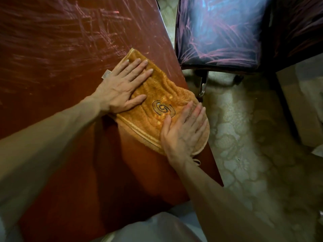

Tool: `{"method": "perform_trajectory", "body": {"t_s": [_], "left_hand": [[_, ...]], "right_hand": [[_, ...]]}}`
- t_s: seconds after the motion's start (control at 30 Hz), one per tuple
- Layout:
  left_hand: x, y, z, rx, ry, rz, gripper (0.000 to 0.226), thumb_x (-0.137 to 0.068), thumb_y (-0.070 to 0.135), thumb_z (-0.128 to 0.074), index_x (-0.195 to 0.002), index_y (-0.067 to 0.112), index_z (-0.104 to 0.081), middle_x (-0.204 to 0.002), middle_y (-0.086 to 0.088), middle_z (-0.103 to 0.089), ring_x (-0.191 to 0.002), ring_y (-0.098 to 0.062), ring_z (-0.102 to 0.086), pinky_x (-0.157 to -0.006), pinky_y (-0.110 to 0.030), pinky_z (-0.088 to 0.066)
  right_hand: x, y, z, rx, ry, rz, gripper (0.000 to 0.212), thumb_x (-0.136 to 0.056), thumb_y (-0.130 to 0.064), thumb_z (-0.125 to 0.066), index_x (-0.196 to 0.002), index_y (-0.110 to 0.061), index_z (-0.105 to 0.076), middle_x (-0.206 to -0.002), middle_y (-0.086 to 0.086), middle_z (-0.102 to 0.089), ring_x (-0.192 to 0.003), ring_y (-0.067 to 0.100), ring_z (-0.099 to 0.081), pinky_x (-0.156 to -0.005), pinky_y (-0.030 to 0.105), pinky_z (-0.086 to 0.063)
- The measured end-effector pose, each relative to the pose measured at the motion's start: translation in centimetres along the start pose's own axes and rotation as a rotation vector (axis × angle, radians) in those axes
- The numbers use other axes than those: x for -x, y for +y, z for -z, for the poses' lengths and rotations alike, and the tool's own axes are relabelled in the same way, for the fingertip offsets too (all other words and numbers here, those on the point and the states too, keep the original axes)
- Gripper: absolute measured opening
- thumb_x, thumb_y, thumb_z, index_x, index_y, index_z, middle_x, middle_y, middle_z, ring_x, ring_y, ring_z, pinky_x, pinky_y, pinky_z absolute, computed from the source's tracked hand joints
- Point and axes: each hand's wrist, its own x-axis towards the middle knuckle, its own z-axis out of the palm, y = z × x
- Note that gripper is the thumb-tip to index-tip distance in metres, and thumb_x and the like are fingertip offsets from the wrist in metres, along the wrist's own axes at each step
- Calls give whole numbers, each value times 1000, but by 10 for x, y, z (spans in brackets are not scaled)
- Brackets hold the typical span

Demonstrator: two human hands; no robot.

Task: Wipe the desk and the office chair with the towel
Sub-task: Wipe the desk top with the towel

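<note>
Right now both my hands lie flat with straight fingers on the orange towel, left hand at its far end, right hand at the near end. It lies on the red-brown desk by the right edge, office chair just beyond.

- Two forearms are seen bare up to the wrists.
- Raised veins and tendons are shown on the backs of the left hand and the right hand; the nails are cut short.
- A pale grey garment is worn, seen at the near edge between the arms.
</note>
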Motion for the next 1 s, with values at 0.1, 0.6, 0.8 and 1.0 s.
{"method": "perform_trajectory", "body": {"t_s": [0.1,0.6,0.8,1.0], "left_hand": [[9,6,-1,33,30,158,74,-104,63,-26,-166,22,-15,-172,-11,-13,-160,-25,-7,-130,-48,-9],[99,105,-6,197,46,1005,75,-105,59,-26,-166,19,-10,-173,-10,-2,-160,-24,3,-129,-51,-5],[109,67,8,55,-21,595,75,-103,54,-37,-166,22,-12,-172,-17,-1,-160,-30,2,-128,-56,2],[93,16,5,30,-70,87,74,-102,48,-39,-166,26,-11,-173,-14,-4,-160,-32,-2,-128,-55,-7]], "right_hand": [[-27,6,-3,15,29,166,84,-99,-55,-37,-163,-5,-18,-168,26,-18,-158,38,-14,-127,56,-13],[-136,-18,8,63,-115,896,84,-101,-64,-27,-166,-14,-11,-173,17,-6,-161,29,1,-129,54,-6],[-109,-43,0,-103,51,454,85,-100,-58,-31,-163,-2,-19,-169,26,-14,-159,38,-10,-129,52,-6],[-105,-78,-15,22,55,234,86,-98,-60,-22,-164,-4,-17,-169,26,-13,-159,40,-9,-128,56,-5]]}}
